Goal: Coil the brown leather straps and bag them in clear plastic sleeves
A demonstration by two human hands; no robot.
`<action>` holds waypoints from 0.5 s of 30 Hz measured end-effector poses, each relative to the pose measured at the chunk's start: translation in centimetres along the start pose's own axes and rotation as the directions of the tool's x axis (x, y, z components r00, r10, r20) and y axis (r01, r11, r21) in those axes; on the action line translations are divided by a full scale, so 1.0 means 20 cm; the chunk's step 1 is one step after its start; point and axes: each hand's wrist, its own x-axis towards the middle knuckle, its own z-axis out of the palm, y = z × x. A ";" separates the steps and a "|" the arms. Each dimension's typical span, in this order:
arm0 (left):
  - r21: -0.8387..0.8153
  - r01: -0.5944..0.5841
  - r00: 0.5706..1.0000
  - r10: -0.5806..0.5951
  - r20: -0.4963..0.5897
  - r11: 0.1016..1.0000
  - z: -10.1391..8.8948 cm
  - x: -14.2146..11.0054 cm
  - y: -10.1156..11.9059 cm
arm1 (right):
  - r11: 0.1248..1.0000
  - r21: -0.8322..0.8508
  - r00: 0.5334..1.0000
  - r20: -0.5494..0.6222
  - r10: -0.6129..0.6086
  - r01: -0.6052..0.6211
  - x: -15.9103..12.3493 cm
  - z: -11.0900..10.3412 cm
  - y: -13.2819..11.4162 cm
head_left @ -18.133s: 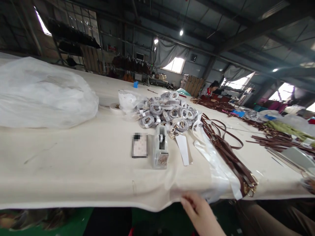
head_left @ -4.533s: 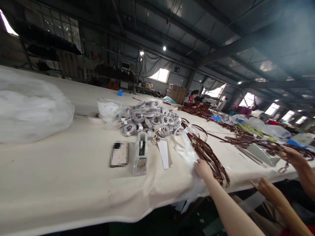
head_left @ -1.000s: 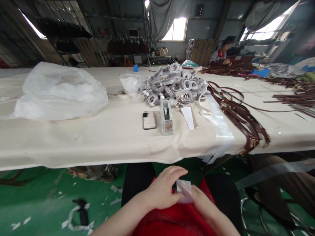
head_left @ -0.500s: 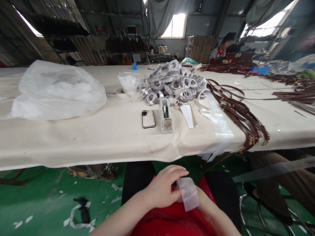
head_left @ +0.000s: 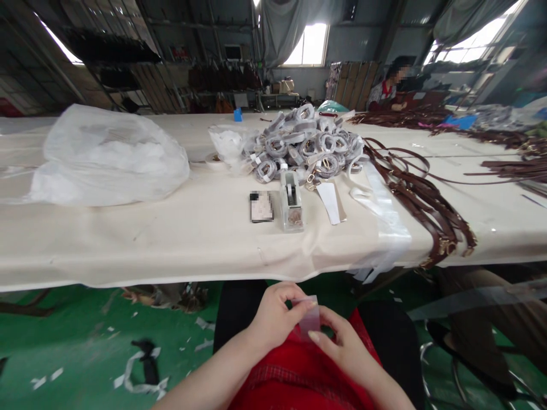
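Note:
Over my lap, a small piece of translucent plastic film is held between both hands. My left hand pinches its upper part between thumb and bent fingers. My right hand is closed at the film's right and lower edge, thumb in front and fingers partly behind it. On the table ahead, a tape dispenser stands beside a small flat item with a blurred face. Behind the dispenser lies a heap of coiled straps wrapped in grey film, with metal clasps showing.
A large clear plastic bag lies at the left of the cream-covered table. Brown straps and translucent strips hang toward the front edge at right. A white card lies between. A person sits across the table.
The film has been brought from over my right hand to upright between both hands. My right hand has turned, its thumb and fingers now showing at the film. The view has shifted slightly left.

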 end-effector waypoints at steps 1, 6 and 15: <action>-0.001 0.014 1.000 -0.014 0.011 1.000 0.00 0.00 0.00 | 0.999 -0.027 1.000 -0.010 -0.018 0.018 0.00 0.00 0.00; 0.002 0.047 0.999 -0.047 0.025 0.999 0.02 -0.01 0.01 | 0.994 -0.097 0.998 -0.026 -0.061 0.059 0.00 -0.02 0.00; -0.151 0.147 0.989 -0.144 0.033 0.978 0.02 0.02 0.01 | 0.992 -0.077 0.995 -0.013 -0.103 0.101 0.03 0.03 0.03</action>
